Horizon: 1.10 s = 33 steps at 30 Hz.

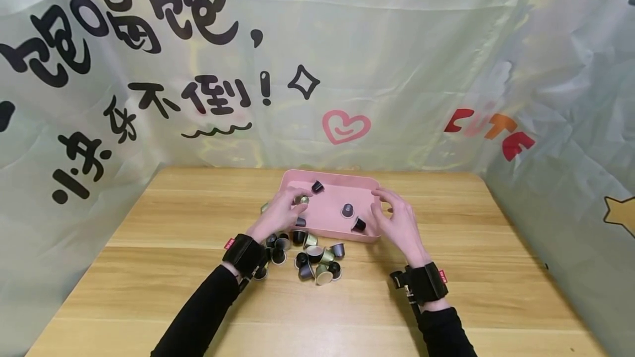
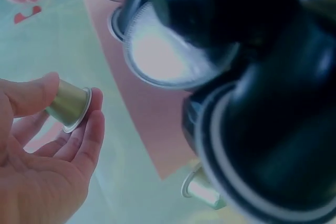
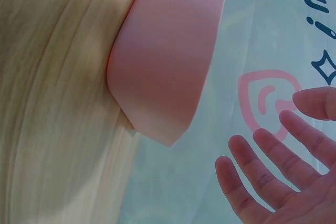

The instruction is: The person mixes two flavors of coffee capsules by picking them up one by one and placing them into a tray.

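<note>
My left hand pinches a light gold-green coffee capsule between thumb and fingertips, above the left part of a shallow pink tray. Inside the tray lie several other capsules, among them a black one near the back, a grey-purple one and another black one toward the right front. Over the tray's right end hovers my right hand, its fingers loosely bent and apart. Nothing is in it, as the right wrist view shows the bare palm and spread fingers.
Several black, green and purple capsules lie heaped on the wooden table just in front of the tray, some under my left wrist. A pale printed cloth hangs behind the table and along its sides.
</note>
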Each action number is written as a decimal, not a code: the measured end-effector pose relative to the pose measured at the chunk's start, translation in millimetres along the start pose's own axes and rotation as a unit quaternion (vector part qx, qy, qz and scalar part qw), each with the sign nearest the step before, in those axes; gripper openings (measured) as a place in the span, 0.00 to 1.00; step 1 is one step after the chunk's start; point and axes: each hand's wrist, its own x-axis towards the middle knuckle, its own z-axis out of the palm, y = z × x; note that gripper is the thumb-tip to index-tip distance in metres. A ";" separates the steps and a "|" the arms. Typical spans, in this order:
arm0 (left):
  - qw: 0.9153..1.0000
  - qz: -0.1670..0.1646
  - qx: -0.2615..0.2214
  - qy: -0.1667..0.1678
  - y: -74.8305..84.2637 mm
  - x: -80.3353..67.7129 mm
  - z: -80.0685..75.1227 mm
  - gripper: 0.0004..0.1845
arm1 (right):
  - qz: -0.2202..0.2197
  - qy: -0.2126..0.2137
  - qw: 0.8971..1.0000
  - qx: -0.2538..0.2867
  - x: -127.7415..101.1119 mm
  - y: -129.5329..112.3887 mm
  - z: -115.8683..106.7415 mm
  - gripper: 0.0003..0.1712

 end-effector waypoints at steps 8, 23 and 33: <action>0.999 -0.015 0.020 -0.028 -5.9 1.8 5.4 0.16 | -0.003 0.000 1.000 0.002 0.2 -1.7 -0.3 0.20; 0.998 -0.024 0.022 -0.047 -10.4 1.1 7.2 0.16 | -0.008 -0.003 1.000 0.002 -0.3 0.5 0.5 0.20; 0.998 -0.036 0.022 -0.055 -6.7 -1.3 4.0 0.16 | -0.009 -0.001 1.000 0.002 -0.6 0.2 0.4 0.20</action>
